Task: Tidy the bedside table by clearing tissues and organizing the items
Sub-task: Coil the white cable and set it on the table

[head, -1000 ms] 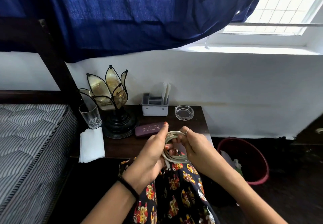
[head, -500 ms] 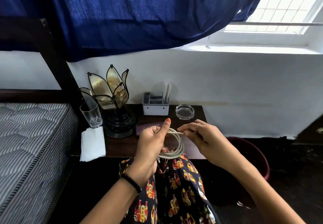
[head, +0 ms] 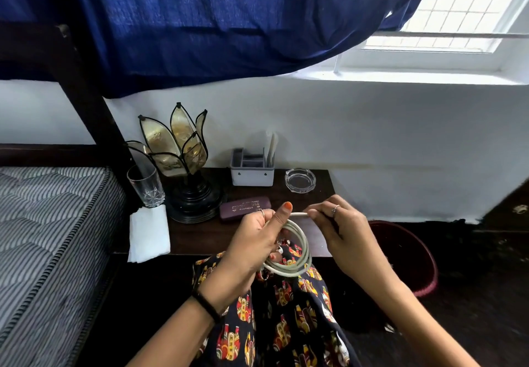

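A white cable (head: 300, 255) is coiled into loops in front of the dark wooden bedside table (head: 206, 235). My left hand (head: 254, 240) grips the coil, thumb up. My right hand (head: 335, 223) pinches the cable's free end just right of that thumb. On the table lie a folded white tissue (head: 148, 233) hanging over the left front edge, a purple case (head: 244, 207), a drinking glass (head: 146, 184), a petal-shaped lamp (head: 179, 160), a grey organizer (head: 252, 170) and a glass ashtray (head: 300, 180).
A striped mattress (head: 48, 237) lies at the left beside a dark bedpost (head: 94, 114). A red waste bin (head: 406, 255) stands on the floor right of the table. A blue curtain (head: 200, 17) hangs above. My patterned clothing (head: 274, 323) is below the hands.
My hands have risen a little and moved apart. The right hand left the coil and now draws the cable's free end out to the right.
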Demonstrator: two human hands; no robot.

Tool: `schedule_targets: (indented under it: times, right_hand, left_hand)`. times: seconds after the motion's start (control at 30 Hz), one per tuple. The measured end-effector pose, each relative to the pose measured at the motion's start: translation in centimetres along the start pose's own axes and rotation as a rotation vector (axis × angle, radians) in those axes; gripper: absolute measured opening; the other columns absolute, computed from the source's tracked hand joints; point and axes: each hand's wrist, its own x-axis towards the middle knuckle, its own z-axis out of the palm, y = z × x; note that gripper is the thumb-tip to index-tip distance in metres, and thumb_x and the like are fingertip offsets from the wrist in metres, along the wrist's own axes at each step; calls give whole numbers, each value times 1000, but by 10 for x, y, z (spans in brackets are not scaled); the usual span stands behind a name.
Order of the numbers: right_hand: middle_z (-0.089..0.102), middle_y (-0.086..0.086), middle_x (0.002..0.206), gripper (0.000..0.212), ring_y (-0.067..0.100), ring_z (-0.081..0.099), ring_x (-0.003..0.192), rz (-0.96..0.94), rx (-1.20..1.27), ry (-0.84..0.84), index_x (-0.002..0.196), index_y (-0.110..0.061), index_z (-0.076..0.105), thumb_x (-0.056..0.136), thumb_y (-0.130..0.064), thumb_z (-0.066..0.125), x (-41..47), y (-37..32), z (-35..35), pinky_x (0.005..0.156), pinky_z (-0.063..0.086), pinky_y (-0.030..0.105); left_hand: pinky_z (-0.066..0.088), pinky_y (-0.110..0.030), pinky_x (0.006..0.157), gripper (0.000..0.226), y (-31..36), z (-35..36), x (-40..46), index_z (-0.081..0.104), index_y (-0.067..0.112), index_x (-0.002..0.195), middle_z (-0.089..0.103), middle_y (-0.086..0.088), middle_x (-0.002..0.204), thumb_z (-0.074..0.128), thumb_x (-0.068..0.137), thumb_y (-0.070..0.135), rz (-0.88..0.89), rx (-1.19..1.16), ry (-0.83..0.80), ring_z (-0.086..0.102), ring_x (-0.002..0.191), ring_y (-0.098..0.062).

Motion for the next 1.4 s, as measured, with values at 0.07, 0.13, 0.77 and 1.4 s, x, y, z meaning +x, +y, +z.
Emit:
schedule_targets:
  times: [0.07, 0.13, 0.77, 1.4]
  right_hand:
    - [56, -13, 85, 17, -6, 58, 81, 52, 44, -66, 99, -5, 71, 92, -9, 56, -6, -1, 4, 67, 40, 3]
    - [57, -8, 87, 18, -4, 58, 84, 91, 49, -113, 103, -5, 70, 92, -9, 56, -10, -3, 8, 67, 41, 3]
    - [69, 13, 79, 24, 18, 68, 71, 730, 1239, -118, 97, 4, 63, 94, -13, 47, -22, -25, 12, 69, 58, 27]
    - [69, 8, 85, 47, 14, 63, 75, 692, 1451, -254, 93, -6, 74, 55, -29, 90, -24, -25, 23, 71, 53, 24]
  left_hand:
    - [23, -13, 32, 32, 1, 0, 3, 53, 3, 95, 34, 12, 38, 51, 91, 36, 22, -37, 59, 22, 32, 0]
    - [23, -13, 31, 31, 2, 0, 5, 51, 5, 92, 29, 11, 42, 52, 90, 36, 25, -78, 94, 20, 32, 0]
    - [37, -11, 36, 39, 3, 6, 3, 59, -2, 87, 51, 12, 38, 50, 90, 36, 160, 46, 219, 34, 29, -1]
    - [32, -16, 40, 46, 5, -4, 4, 64, -2, 86, 50, 10, 46, 52, 89, 42, 225, 73, 313, 37, 36, 0]
